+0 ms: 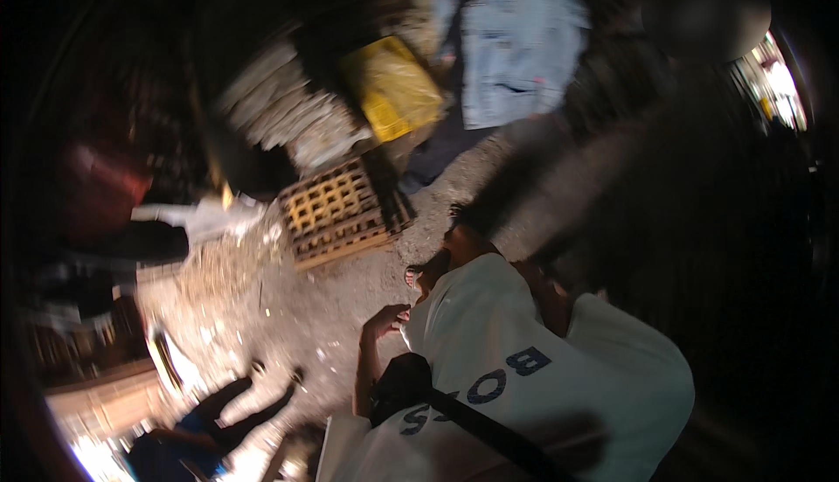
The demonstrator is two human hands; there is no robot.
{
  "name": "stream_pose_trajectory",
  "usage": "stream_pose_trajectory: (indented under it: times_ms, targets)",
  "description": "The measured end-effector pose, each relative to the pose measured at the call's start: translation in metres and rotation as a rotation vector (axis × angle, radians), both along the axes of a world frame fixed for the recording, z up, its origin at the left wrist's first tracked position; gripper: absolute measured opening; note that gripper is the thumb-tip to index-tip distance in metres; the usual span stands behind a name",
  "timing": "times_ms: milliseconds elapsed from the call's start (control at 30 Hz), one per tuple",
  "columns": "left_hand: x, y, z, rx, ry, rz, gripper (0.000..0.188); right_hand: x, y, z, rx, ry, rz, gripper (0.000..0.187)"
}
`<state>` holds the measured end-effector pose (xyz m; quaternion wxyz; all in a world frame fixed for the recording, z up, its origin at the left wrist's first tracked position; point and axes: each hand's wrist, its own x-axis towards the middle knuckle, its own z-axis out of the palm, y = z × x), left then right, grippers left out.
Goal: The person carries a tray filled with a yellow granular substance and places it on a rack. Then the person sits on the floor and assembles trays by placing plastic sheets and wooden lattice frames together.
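Left hand (387, 319) by the edge of the white shirt (489, 320), lower centre of the frame; right hand out of view.
Bent at the fingers, nothing visible in grip; cannot tell whether touching shirt or fully closed. Black pouch (400, 381) alongside, slung on a strap (500, 436), probably to free both hands. Slatted crate (341, 246) left of centre, well apart, set on the ground (323, 325), presumably for steadiness. Beyond: pale bundles (301, 115) and yellow bag (393, 89), apparently heaped together to save space; denim-jacketed person (524, 45), top centre.
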<state>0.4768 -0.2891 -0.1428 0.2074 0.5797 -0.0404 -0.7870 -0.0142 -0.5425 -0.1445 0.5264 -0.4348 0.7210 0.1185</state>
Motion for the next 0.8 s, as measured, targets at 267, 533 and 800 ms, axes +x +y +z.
stream_pose_trajectory:
  times_ms: [267,533,800]
  targets:
    - [-0.021,-0.097,-0.014,-0.043,0.187,-0.068,0.036,-0.073,-0.005,0.015,0.045,0.03,-0.371,0.041]
    - [-0.073,-0.203,-0.02,-0.041,0.046,-0.04,0.037,-0.06,-0.157,-0.024,0.057,-0.148,-0.313,0.042]
    - [-0.14,-0.37,-0.004,-0.03,-0.213,-0.155,0.037,-0.104,-0.338,-0.012,0.072,-0.194,-0.257,0.044]
